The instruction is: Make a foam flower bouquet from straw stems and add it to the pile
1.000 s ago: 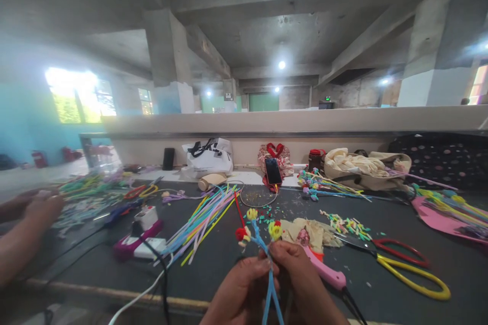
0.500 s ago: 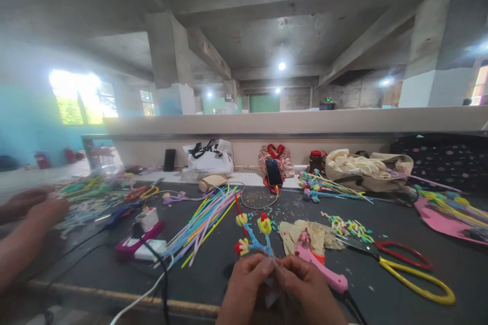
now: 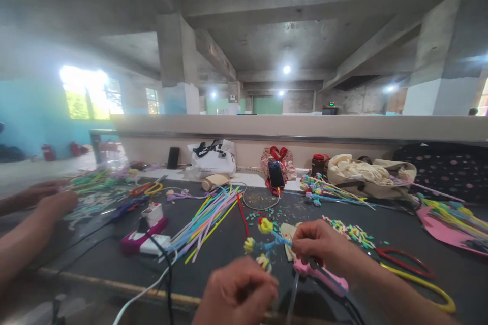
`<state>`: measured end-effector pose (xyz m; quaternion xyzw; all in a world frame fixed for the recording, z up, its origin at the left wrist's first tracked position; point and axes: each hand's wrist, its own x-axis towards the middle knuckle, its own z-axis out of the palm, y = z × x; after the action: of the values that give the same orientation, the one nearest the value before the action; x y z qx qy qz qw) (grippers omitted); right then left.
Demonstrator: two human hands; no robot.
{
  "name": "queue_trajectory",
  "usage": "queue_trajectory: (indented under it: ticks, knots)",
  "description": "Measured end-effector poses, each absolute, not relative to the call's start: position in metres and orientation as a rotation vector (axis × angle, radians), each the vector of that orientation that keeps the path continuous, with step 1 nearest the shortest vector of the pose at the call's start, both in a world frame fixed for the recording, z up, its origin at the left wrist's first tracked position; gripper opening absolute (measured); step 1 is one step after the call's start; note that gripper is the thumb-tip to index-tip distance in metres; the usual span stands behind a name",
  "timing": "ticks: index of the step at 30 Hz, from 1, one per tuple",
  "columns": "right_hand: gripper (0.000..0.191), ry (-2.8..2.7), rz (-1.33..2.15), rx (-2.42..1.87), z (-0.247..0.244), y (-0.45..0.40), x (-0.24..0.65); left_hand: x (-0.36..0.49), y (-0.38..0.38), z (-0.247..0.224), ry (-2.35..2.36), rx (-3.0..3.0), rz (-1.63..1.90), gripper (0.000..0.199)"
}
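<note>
My right hand (image 3: 318, 246) pinches the blue stem of a small branching pipe-cleaner piece (image 3: 272, 244), which has yellow blossoms at its tips. Close to the lower front, my left hand (image 3: 238, 292) is curled, its fingers bent together; whether anything is between them is hidden. Beneath my right hand lies a pink glue gun (image 3: 324, 279), partly covered, beside a beige cloth (image 3: 287, 238). A thin clear strip (image 3: 293, 297) hangs below the right hand. Scissors with red and yellow handles (image 3: 415, 277) lie to the right.
Pipe cleaners (image 3: 209, 221) lie left of centre, near a purple-and-white power strip (image 3: 147, 238) with cables. Another person's hands (image 3: 57, 203) work at the far left. A phone (image 3: 276, 173), white bag (image 3: 213, 158) and cloth bag (image 3: 369, 175) stand at the back.
My hands have parted: the right moved right and up with the flower piece, which turned sideways; the left moved down and left. The view shifted slightly.
</note>
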<state>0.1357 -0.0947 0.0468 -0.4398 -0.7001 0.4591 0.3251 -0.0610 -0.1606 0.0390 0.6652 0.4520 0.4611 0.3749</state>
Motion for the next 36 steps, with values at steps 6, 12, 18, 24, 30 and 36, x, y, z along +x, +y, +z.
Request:
queue_trajectory:
  ticks: [6,12,18,24,30,36]
  knots:
    - [0.012,-2.239,1.070,-1.179,0.061,-0.095,0.140,-0.054,-0.111,0.085,0.985,2.105,0.822,0.019]
    - [0.014,-2.521,0.704,-1.155,0.079,-0.099,0.140,-0.047,-0.084,0.072,0.921,1.813,0.546,0.012]
    - [0.016,-2.491,0.815,-1.059,0.087,-0.100,0.142,-0.053,-0.090,0.072,0.956,1.717,0.431,0.021]
    - [0.014,-2.563,0.730,-1.010,0.083,-0.099,0.144,-0.049,-0.101,0.064,0.846,1.402,0.493,0.009]
    - [0.013,-2.658,0.528,-0.914,0.080,-0.099,0.142,-0.036,-0.105,0.044,0.853,1.138,0.572,0.001]
    - [0.017,-2.261,-0.178,-0.797,0.088,-0.110,0.149,-0.032,-0.109,0.036,0.883,1.031,0.677,0.002]
